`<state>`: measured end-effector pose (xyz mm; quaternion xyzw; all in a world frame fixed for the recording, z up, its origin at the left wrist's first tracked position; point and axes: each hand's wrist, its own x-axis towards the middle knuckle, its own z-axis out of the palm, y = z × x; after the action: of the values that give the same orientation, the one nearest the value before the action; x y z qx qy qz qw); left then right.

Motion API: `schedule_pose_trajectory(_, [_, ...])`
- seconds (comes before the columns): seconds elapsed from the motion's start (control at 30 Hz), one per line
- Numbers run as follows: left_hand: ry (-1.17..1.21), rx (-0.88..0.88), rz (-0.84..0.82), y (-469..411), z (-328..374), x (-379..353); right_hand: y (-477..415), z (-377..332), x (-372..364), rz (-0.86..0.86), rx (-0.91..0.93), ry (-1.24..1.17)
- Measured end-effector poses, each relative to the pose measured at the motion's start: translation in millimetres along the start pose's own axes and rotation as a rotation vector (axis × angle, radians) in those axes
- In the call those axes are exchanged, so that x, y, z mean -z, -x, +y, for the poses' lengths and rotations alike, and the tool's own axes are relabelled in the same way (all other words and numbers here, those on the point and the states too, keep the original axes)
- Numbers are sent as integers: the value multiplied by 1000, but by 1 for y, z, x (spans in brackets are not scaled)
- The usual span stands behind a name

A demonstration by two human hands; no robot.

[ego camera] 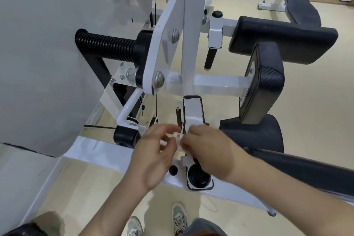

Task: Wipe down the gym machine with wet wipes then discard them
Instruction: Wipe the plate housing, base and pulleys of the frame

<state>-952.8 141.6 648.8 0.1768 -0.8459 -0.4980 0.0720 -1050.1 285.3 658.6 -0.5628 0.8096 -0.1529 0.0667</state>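
A: Head view, hands?
B: Right hand [207, 151] pinching the white wet wipe [180, 139], low centre, just above the base beam of the gym machine [93, 146]. Left hand [156, 152] has fingers curled at the same wipe; blurred, can't tell grip.
A: Surroundings?
B: Black pads [283, 38] to the right, shoes [179, 216] below.

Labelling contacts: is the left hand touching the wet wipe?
Cannot tell. Head view: the left hand reaches toward the wet wipe at the right hand, but motion blur against the white frame hides contact or gap.
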Motion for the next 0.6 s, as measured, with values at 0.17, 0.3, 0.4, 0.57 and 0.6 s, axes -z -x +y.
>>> schedule_pose_trajectory(0.17, [-147, 8, -72, 29, 6, -27, -13, 28, 8, -61, -143, -65])
schedule_pose_trajectory(0.3, [-107, 158, -24, 16, 18, -34, -36, 48, 5, 172, -313, -23])
schedule_pose_trajectory(0.4, [-125, 168, -49, 8, 19, -37, -13, 30, 1, 89, -296, -33])
schedule_pose_trajectory(0.57, [-41, 208, -58, -3, 9, -34, 19, -2, 16, -52, -290, -35])
schedule_pose_trajectory(0.6, [-36, 218, -42, -2, 7, -34, 24, -3, 16, -56, -294, -28])
